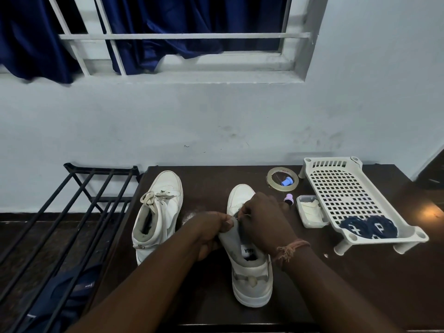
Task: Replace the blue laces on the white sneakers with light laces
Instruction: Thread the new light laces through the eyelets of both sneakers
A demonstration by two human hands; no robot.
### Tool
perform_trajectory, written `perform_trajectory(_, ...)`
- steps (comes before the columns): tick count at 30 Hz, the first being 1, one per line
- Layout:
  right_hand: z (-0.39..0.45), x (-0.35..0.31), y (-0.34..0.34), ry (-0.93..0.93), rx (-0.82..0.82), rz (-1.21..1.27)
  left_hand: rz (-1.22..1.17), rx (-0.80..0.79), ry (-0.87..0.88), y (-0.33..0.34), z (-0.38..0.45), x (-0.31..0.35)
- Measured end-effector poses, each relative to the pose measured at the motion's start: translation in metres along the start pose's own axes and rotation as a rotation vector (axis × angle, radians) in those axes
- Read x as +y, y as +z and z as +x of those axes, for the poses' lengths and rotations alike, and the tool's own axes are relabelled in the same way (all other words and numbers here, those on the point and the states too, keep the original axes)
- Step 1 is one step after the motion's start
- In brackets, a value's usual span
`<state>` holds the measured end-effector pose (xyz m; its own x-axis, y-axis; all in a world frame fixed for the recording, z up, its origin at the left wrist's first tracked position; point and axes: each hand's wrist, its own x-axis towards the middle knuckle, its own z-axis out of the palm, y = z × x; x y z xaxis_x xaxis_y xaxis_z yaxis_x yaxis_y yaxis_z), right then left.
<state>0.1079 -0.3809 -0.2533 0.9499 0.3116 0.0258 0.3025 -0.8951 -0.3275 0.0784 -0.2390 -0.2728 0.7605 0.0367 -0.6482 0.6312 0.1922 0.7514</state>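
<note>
Head view: right sneaker (249, 272) lay toe-away on table (360, 284).
Left hand (209, 233): pinched tongue.
Right hand (262, 222): nearer eyelets, fingers curled, contents hidden.
Blue laces (370, 227): coiled in tray (336, 188).

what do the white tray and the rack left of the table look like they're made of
White tray: looks like moulded plastic, matte off-white; the grid of punched holes, slotted back wall and stubby moulded legs suggest it. One back corner seems chipped.

Rack: probably painted or coated metal, dull black; its bars are thin and straight, with joints at the corners. Whether they are tube or solid cannot be told.
</note>
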Motion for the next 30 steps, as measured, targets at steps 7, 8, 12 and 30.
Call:
perform_trajectory(7, 0.002, 0.000, -0.004, 0.049, -0.047, 0.154, -0.170, 0.001, -0.107, -0.004, 0.003, 0.008)
perform_trajectory(8, 0.002, -0.001, -0.004, 0.057, -0.037, 0.159, -0.160, -0.008, -0.119, -0.005, 0.005, 0.007)
perform_trajectory(12, 0.004, 0.000, -0.005, 0.054, -0.055, 0.206, -0.132, -0.056, -0.110, -0.005, 0.013, 0.001)
perform_trajectory(30, 0.002, 0.008, 0.002, 0.332, -0.189, 0.299, 0.634, 0.187, 0.099, -0.035, -0.015, 0.044)
